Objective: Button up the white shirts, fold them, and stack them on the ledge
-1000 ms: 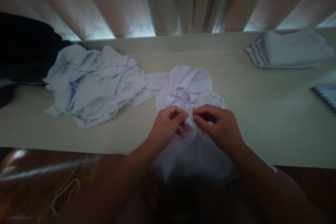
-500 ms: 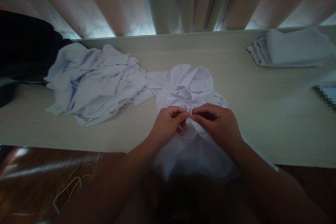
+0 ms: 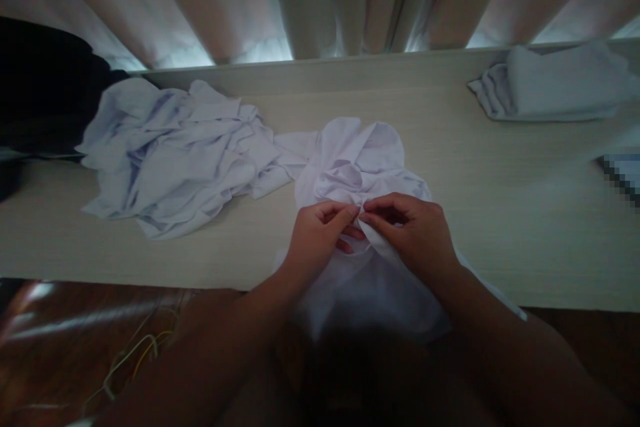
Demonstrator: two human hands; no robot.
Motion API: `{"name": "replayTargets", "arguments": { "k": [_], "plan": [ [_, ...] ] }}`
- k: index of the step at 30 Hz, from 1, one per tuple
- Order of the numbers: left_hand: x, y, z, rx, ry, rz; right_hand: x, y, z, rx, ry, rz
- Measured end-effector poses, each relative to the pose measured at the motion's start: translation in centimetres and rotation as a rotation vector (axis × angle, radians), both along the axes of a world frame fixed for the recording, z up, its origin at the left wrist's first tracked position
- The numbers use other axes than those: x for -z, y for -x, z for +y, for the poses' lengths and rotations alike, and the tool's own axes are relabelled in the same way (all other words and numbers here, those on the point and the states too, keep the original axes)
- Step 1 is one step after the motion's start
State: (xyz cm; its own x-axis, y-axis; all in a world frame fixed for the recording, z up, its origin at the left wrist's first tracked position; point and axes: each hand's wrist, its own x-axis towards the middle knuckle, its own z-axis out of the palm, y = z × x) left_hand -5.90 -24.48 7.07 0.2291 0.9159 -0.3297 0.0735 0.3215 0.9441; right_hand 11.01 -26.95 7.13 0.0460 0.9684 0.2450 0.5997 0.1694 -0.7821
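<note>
A white cloth garment [image 3: 377,150], perhaps a shirt, lies bunched on the light table in front of me and hangs over its near edge towards my lap. My left hand [image 3: 323,230] pinches its fabric between thumb and forefinger, with the other fingers curled behind the cloth. Close beside it, my right hand [image 3: 413,223] pinches the same garment, fingertips almost meeting those of the left. Whatever small detail lies between the fingertips is too small to make out.
A crumpled heap of white cloth [image 3: 185,153] touches the garment on the left, beside a black bag-like object [image 3: 45,87]. Folded white cloth [image 3: 565,83] lies at the back right of the table [image 3: 500,233]. Curtains [image 3: 240,0] hang behind; cables [image 3: 133,353] trail on the floor.
Both hands keep their pinch on the garment, with only slight finger movement. The whole view has shifted a little.
</note>
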Motion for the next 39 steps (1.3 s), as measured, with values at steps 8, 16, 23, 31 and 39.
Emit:
{"name": "replayTargets", "arguments": {
  "k": [8,16,23,31,39],
  "plan": [
    [-0.2,-0.1,-0.1,-0.017,-0.019,0.009,0.0,0.2,-0.1,-0.015,0.008,0.015],
    [-1.1,0.1,-0.1,0.020,-0.072,0.090,0.0,0.2,-0.2,-0.003,-0.036,-0.029],
    [-1.2,0.3,-0.3,0.040,-0.183,0.169,-0.2,0.4,-0.3,-0.032,-0.081,-0.090],
    [-1.0,0.3,-0.3,0.022,-0.237,0.163,-0.1,0.7,-0.4,0.009,-0.009,0.041],
    [-0.1,-0.1,-0.1,-0.015,-0.225,0.084,0.0,0.7,-0.4,-0.023,0.009,0.110]
  ]
}}
